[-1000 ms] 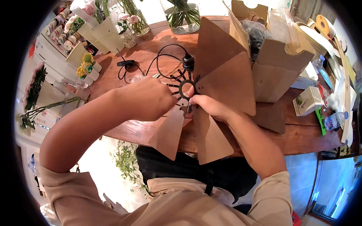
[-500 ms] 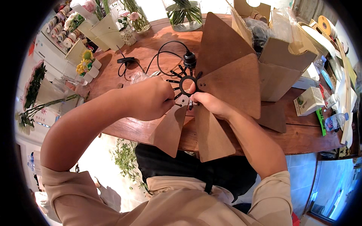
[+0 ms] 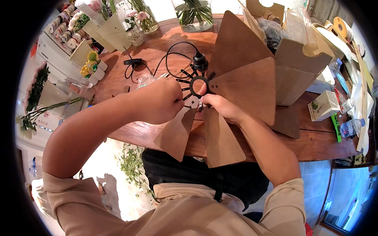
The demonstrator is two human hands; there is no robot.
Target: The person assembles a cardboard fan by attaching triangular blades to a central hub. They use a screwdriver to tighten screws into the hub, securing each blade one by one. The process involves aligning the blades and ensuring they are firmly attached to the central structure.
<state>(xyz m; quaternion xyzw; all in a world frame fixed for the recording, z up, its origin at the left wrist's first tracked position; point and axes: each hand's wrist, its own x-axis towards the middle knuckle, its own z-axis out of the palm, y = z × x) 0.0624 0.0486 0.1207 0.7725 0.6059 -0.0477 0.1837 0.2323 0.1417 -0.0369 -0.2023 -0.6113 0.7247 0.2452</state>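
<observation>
A black ring with short spokes (image 3: pixel 190 87) is at the near middle of the table. Brown wedge-shaped panels spread from it: a large far one (image 3: pixel 233 45), a right one (image 3: pixel 248 88), and two nearer ones (image 3: pixel 222 141) (image 3: pixel 176 135) that overhang the table's front edge. My right hand (image 3: pixel 223 107) pinches the ring's near side, one fingertip showing inside it. My left hand (image 3: pixel 164 101) is closed beside the ring's left spokes, above the near-left panel; what its fingers grip is hidden. Just beyond the ring rests a black lamp socket (image 3: pixel 200 62) on a cord.
A cardboard box (image 3: pixel 297 72) holding plastic bags stands to the right, with a small carton (image 3: pixel 323 105) and a water bottle (image 3: pixel 351 128) farther right. Flower pots (image 3: pixel 114 33) and a glass vase (image 3: pixel 193 17) line the back. Another brown panel (image 3: pixel 284 121) lies under the right one.
The ring and the far and right panels have shifted slightly to the right. The two near panels have moved a little, and both hands keep their places at the ring.
</observation>
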